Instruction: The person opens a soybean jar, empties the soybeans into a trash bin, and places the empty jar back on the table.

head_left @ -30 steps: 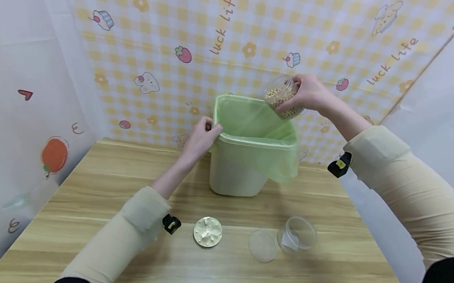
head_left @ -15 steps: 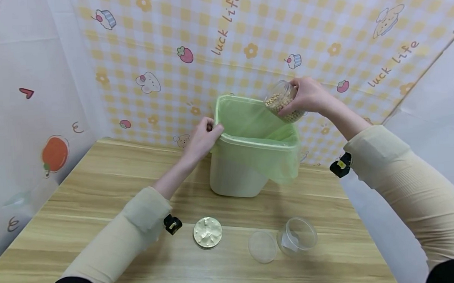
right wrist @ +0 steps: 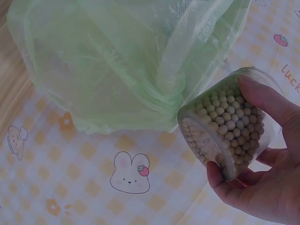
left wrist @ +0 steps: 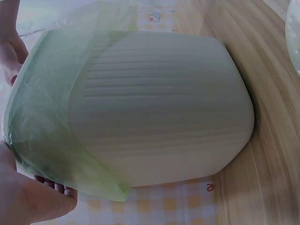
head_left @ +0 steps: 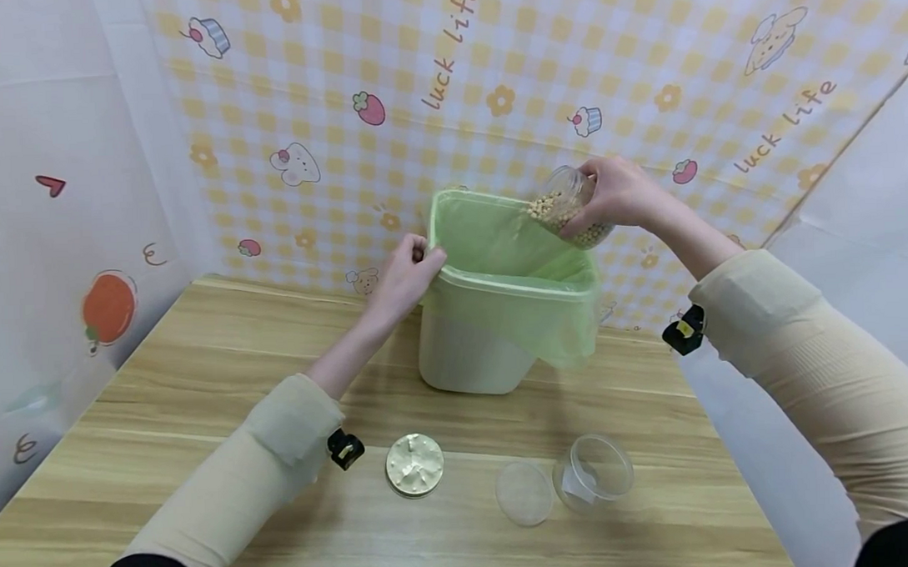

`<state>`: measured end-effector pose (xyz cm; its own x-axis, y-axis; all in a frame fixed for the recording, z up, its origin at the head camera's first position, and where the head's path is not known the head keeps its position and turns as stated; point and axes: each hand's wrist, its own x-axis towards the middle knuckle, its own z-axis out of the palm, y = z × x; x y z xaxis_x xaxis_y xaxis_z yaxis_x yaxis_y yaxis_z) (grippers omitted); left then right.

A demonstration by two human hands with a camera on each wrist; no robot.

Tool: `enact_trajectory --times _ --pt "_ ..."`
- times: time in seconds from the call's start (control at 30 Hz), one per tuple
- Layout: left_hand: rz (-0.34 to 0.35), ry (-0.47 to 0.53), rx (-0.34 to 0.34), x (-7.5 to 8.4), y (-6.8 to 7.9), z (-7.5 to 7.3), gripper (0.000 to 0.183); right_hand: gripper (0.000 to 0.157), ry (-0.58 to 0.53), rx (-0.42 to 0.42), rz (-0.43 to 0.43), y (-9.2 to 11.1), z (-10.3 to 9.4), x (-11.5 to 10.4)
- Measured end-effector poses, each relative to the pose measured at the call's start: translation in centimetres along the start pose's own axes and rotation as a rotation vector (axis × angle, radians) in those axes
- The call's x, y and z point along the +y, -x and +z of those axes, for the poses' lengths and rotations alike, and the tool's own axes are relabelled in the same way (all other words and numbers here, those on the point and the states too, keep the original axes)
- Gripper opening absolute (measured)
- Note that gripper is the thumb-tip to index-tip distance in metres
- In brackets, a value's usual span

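Observation:
A cream trash bin [head_left: 464, 350], lined with a light green trash bag [head_left: 564, 325], stands upright at the back of the table. Its left rim is gripped by my left hand [head_left: 404, 277], thumb on top and fingers curled against the bag; the same hand [left wrist: 35, 199] shows in the left wrist view. My right hand [head_left: 622, 192] holds a clear jar [head_left: 566, 184] tilted toward the bin, above its right rim. Small round beige balls [right wrist: 229, 119] fill part of the jar, and in the head view they lie up to its mouth. I cannot tell whether any are falling.
Near the table's front lie a gold lid [head_left: 415, 465] and a flat clear disc [head_left: 525, 493]. Beside the disc is a second clear jar [head_left: 599, 470] with something white in it. A checkered cloth [head_left: 305, 113] hangs close behind the bin.
My right hand has lowered slightly and tipped the jar further, so the balls have shifted toward its mouth. The left hand keeps its hold on the rim.

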<state>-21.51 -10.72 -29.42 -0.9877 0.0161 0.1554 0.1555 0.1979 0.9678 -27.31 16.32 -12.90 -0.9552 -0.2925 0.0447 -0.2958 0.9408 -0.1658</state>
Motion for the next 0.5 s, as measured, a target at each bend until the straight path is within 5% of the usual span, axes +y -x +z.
enact_trajectory --times 0.5 --pt "0.003 0.023 0.0 -0.24 -0.16 0.1 0.028 0.091 0.049 -0.021 -0.01 0.03 -0.16 -0.2"
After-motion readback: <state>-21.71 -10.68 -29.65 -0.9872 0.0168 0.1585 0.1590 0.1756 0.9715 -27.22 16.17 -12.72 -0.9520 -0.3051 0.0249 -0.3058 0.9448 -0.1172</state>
